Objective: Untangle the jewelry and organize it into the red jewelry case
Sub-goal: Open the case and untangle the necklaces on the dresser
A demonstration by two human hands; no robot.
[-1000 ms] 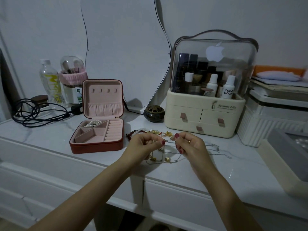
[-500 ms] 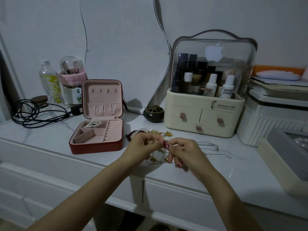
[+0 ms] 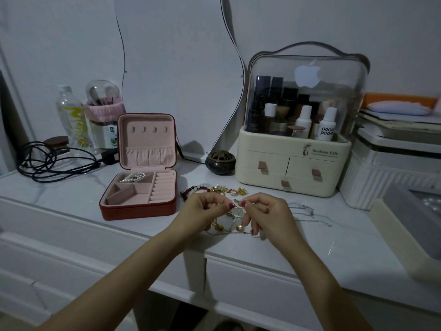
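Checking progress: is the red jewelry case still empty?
No. The red jewelry case lies open, and a pearl piece sits in its back-left compartment; the other compartments look bare.

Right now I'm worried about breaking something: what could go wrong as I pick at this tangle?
Both hands, left and right, pinch one thin gold chain with leaf charms; pulling apart might tighten the knot or snap it. The chain hangs near the white marble tabletop's front edge, so a dropped piece could slide off.

My white marble desk (image 3: 71, 194) carries the open red jewelry case (image 3: 139, 199), loose jewelry (image 3: 214, 189), a cosmetics organizer (image 3: 296, 149), a dark pot (image 3: 220, 162) and black cables (image 3: 55, 161).
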